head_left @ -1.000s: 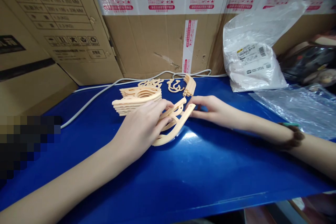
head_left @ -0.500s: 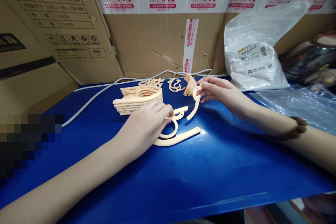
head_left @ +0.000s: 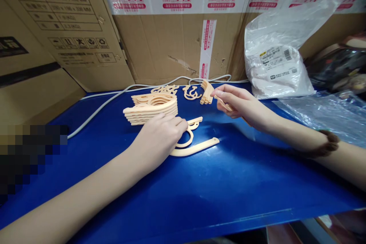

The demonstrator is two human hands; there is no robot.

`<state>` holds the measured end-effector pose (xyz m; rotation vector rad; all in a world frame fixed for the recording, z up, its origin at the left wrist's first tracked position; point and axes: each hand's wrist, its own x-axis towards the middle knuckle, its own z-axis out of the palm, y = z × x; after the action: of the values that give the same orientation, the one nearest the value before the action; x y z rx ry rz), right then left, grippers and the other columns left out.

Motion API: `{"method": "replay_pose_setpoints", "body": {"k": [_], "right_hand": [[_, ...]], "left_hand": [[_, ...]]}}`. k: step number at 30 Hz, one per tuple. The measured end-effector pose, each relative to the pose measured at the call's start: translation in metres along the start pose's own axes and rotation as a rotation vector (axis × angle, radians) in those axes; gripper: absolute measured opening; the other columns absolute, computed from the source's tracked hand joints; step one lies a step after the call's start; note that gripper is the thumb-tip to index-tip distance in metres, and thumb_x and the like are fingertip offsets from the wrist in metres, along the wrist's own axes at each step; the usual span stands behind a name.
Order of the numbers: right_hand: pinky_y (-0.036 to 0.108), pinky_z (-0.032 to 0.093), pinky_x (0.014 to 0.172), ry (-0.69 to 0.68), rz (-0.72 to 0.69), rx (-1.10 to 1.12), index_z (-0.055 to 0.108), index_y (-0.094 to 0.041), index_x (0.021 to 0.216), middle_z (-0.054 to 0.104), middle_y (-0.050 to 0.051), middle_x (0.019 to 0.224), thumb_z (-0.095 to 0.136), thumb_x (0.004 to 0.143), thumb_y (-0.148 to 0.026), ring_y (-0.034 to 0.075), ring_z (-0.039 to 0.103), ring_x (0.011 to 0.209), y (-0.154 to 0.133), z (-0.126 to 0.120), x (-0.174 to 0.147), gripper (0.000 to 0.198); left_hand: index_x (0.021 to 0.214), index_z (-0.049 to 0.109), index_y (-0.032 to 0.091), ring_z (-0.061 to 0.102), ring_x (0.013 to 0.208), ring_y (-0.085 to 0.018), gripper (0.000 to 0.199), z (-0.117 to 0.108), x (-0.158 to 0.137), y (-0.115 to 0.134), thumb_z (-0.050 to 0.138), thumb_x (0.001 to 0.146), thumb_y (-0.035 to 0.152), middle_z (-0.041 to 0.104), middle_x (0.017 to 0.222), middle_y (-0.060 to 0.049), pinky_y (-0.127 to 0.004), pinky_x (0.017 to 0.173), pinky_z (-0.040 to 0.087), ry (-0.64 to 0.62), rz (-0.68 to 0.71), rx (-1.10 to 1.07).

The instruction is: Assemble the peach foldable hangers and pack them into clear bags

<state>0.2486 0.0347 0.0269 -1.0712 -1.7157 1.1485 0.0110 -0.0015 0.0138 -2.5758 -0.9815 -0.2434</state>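
Note:
My left hand (head_left: pixel 160 137) is closed over a cream plastic hanger part (head_left: pixel 187 139); its ring and a long curved arm stick out to the right, low over the blue table (head_left: pixel 228 198). The hand hides the rest of that part. Between the thumb and fingers of my right hand (head_left: pixel 240 103) is a small cream hanger piece (head_left: pixel 224 103), tilted and mostly covered by the fingers. Behind my left hand lies a neat stack of cream hanger parts (head_left: pixel 150 110). Near my right fingertips sits a bundle of short curved pieces (head_left: pixel 206 93).
Loose hooks (head_left: pixel 192 92) and more small cream parts (head_left: pixel 166 90) lie at the back. A white cable (head_left: pixel 105 106) runs along the cardboard boxes (head_left: pixel 171 45). A white plastic bag (head_left: pixel 278 65) stands back right, with clear plastic film (head_left: pixel 328 110) before it.
My right hand has turned and drawn slightly right, so the piece that hung down curved from its fingertips now lies within the fingers. My left hand has barely moved.

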Motion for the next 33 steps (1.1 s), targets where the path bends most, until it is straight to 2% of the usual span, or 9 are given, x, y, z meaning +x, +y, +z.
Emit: {"method": "replay_pose_setpoints", "body": {"k": [4, 8, 12, 16, 19, 22, 26, 29, 33], "right_hand": [[0.024, 0.032, 0.052, -0.068, -0.117, -0.242, 0.059, -0.017, 0.092, 0.051, -0.003, 0.071, 0.067, 0.083, -0.045, 0.010, 0.043, 0.059, -0.002, -0.001, -0.002, 0.030], [0.027, 0.035, 0.058, -0.106, -0.293, -0.606, 0.064, -0.017, 0.101, 0.058, -0.001, 0.074, 0.054, 0.092, -0.045, 0.014, 0.048, 0.064, -0.010, -0.005, -0.005, 0.031], [0.028, 0.037, 0.061, -0.178, -0.387, -0.925, 0.063, -0.019, 0.108, 0.066, 0.003, 0.080, 0.043, 0.099, -0.040, 0.017, 0.057, 0.067, -0.021, 0.000, -0.015, 0.031], [0.028, 0.040, 0.064, -0.277, -0.383, -1.132, 0.063, -0.019, 0.104, 0.070, 0.008, 0.091, 0.036, 0.102, -0.035, 0.020, 0.065, 0.075, -0.015, 0.006, -0.025, 0.032], [0.028, 0.039, 0.063, -0.287, -0.307, -1.178, 0.063, -0.018, 0.099, 0.070, 0.007, 0.088, 0.031, 0.104, -0.035, 0.020, 0.066, 0.073, -0.005, 0.005, -0.027, 0.037], [0.029, 0.039, 0.063, -0.304, -0.240, -1.152, 0.061, -0.018, 0.094, 0.069, 0.005, 0.083, 0.027, 0.104, -0.038, 0.020, 0.066, 0.072, 0.001, 0.000, -0.025, 0.041], [0.029, 0.038, 0.065, -0.326, -0.207, -1.102, 0.060, -0.018, 0.094, 0.067, 0.005, 0.082, 0.026, 0.104, -0.039, 0.020, 0.064, 0.072, 0.000, -0.005, -0.024, 0.041], [0.030, 0.037, 0.065, -0.343, -0.209, -1.075, 0.059, -0.018, 0.093, 0.066, 0.005, 0.080, 0.024, 0.104, -0.041, 0.020, 0.063, 0.072, -0.001, -0.005, -0.027, 0.043], [0.030, 0.036, 0.065, -0.341, -0.193, -1.031, 0.059, -0.019, 0.092, 0.064, 0.005, 0.078, 0.023, 0.104, -0.043, 0.019, 0.061, 0.070, -0.002, -0.003, -0.030, 0.045]], "left_hand": [[0.095, 0.068, 0.013, 0.067, 0.079, -0.025, 0.016, 0.000, -0.001, -0.001, 0.054, 0.089, 0.008, 0.072, 0.091, -0.008, -0.034, 0.069, 0.049, 0.022, 0.024, 0.045], [0.096, 0.069, 0.010, 0.067, 0.084, -0.027, 0.017, 0.000, -0.002, -0.001, 0.053, 0.090, 0.009, 0.072, 0.095, -0.011, -0.038, 0.073, 0.052, 0.074, 0.037, 0.029], [0.103, 0.067, 0.012, 0.066, 0.091, -0.026, 0.020, -0.005, -0.002, 0.011, 0.049, 0.097, 0.020, 0.071, 0.100, -0.010, -0.040, 0.078, 0.053, 0.158, -0.017, -0.184], [0.114, 0.061, 0.014, 0.056, 0.116, -0.027, 0.029, -0.007, -0.002, 0.026, 0.053, 0.096, 0.035, 0.063, 0.123, -0.012, -0.043, 0.097, 0.048, 0.083, -0.035, -0.402], [0.116, 0.056, 0.013, 0.041, 0.134, -0.030, 0.040, -0.003, -0.002, 0.030, 0.055, 0.094, 0.047, 0.052, 0.138, -0.016, -0.048, 0.109, 0.039, 0.014, -0.039, -0.474], [0.106, 0.055, 0.015, 0.033, 0.140, -0.029, 0.036, 0.003, -0.002, 0.028, 0.053, 0.094, 0.049, 0.048, 0.141, -0.017, -0.048, 0.112, 0.036, -0.029, -0.044, -0.522], [0.100, 0.053, 0.019, 0.031, 0.142, -0.025, 0.021, 0.005, -0.002, 0.024, 0.043, 0.100, 0.037, 0.048, 0.141, -0.015, -0.045, 0.112, 0.037, -0.087, -0.001, -0.558], [0.101, 0.052, 0.018, 0.030, 0.143, -0.025, 0.019, 0.004, -0.002, 0.024, 0.037, 0.102, 0.031, 0.047, 0.141, -0.015, -0.046, 0.113, 0.035, -0.100, 0.017, -0.557], [0.094, 0.046, 0.020, 0.036, 0.140, -0.025, 0.016, 0.007, -0.002, 0.026, 0.037, 0.102, 0.030, 0.052, 0.136, -0.014, -0.046, 0.112, 0.035, -0.072, -0.027, -0.599]]}}
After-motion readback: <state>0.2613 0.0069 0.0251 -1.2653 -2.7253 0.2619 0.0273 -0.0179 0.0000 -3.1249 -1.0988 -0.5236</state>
